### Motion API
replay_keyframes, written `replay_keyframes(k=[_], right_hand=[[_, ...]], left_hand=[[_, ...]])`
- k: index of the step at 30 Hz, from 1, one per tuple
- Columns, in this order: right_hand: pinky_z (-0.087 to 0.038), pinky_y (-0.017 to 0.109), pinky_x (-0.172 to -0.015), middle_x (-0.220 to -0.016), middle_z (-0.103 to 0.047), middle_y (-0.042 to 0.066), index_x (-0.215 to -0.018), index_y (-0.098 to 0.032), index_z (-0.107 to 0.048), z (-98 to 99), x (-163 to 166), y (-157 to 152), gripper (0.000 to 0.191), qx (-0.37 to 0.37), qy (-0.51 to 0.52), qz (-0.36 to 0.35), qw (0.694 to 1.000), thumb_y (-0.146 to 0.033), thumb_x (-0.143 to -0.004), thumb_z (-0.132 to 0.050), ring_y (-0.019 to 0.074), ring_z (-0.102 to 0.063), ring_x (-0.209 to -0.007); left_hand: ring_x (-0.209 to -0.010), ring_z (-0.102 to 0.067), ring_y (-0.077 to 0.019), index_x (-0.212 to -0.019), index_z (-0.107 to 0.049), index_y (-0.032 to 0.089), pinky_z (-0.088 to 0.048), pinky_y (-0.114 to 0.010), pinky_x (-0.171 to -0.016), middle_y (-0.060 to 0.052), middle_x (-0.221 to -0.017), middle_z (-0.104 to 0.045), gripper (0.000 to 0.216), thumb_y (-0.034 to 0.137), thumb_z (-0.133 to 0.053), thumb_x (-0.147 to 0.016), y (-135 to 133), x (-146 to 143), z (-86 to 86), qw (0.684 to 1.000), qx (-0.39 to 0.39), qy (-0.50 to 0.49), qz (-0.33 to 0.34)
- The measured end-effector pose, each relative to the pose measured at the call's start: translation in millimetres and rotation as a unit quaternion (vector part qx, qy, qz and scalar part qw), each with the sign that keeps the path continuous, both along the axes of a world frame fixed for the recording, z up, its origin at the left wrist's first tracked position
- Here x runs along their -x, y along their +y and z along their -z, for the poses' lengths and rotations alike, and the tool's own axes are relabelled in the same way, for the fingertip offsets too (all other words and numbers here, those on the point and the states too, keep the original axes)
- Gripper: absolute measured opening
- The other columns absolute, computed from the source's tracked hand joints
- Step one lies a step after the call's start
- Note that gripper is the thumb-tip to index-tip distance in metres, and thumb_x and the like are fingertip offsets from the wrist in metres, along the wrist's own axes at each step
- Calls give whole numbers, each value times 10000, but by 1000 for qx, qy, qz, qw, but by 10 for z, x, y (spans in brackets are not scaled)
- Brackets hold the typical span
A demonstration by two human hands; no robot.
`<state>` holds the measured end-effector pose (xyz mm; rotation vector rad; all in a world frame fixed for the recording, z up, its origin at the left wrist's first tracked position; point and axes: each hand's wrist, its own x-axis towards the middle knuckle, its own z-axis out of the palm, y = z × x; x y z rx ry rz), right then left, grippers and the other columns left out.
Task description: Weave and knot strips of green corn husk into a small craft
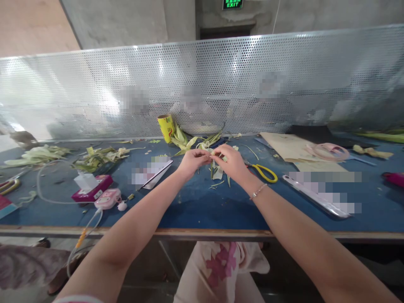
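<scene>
My left hand and my right hand meet above the middle of the blue table, fingertips pinched close together. Between them is a small piece of pale corn husk, mostly hidden by the fingers. Beneath the hands lie husk scraps and thin green shreds. Yellow-handled scissors rest beside my right wrist, their blades partly covered by it. Just beyond the hands, long husk leaves spread out near a yellow printed cardboard tube.
A perforated metal screen stands along the table's far edge. On the left are husk heaps, a magenta power strip with a cable, and a phone. On the right lie another phone, brown paper and a pink coil.
</scene>
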<state>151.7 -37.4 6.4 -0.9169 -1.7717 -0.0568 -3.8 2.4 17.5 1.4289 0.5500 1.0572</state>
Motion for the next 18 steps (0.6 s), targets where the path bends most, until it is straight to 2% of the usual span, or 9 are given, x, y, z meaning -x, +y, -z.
replay_keyframes(k=[6,12,15,18], right_hand=[[-481,354,-651,-730,-604,28,-707,-224,-582,-30,11,11,196,59,91,17,994,-402,-774,-629,169,-551,-663],[-438,311,-584,-633,-596,7,-683,-215,-586,-30,27,-7,223,143,145,7,979,-425,-743,-632,150,-518,-584],[-452,325,-645,-701,-633,24,-729,-209,-609,-34,2,11,211,141,138,8,980,-409,-784,-569,168,-555,-653],[-464,350,-731,-826,-665,46,-765,-211,-622,-23,-50,71,231,142,144,8,979,-431,-790,-554,197,-590,-792]], left_hand=[[-687,-582,-87,-726,-673,126,-459,-267,-736,-7,-718,-643,238,215,-792,-541,-1,-14,2,997,-69,36,-17],[-592,-507,-78,-644,-639,133,-408,-250,-632,10,-624,-598,205,232,-790,-545,-48,-37,-32,984,-122,102,-76],[-581,-494,-78,-613,-640,137,-392,-246,-612,5,-609,-599,165,246,-760,-583,-45,-36,-26,981,-135,108,-87],[-591,-506,-81,-620,-648,143,-400,-248,-624,5,-604,-599,174,272,-761,-589,-26,-24,-11,987,-113,81,-75]])
